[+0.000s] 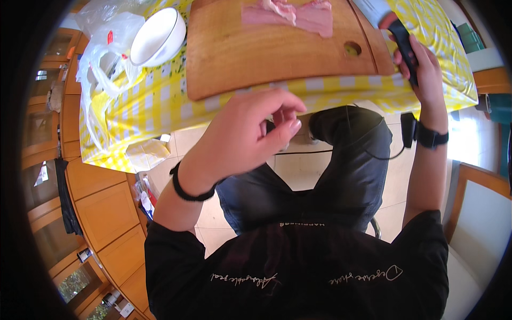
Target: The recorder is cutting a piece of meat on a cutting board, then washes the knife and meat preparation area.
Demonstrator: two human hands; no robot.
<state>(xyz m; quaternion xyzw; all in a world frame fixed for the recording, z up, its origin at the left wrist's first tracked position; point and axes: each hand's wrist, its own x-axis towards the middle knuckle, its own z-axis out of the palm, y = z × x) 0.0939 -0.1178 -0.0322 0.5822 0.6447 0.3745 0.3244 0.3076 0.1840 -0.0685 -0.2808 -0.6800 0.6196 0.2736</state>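
Observation:
My right hand (pixel 428 72) is closed around the black handle of a knife (pixel 405 48), whose broad metal blade points up and left past the right edge of a wooden cutting board (pixel 264 60). The blade's far end is cut off by the picture's top rim. Raw pink meat (pixel 290 18) lies on the far part of the board. My left hand (pixel 256 128) hovers in front of the board's near edge, over my lap, with its fingers curled, thumb and forefinger apart and nothing seen between them.
A white bowl (pixel 158 38) stands tilted at the board's left, beside crumpled clear plastic bags (pixel 116 60). A yellow and white checked cloth (pixel 160 108) covers the table. A black cable (pixel 304 152) runs across my lap. Wooden cabinets (pixel 106 204) line the left side.

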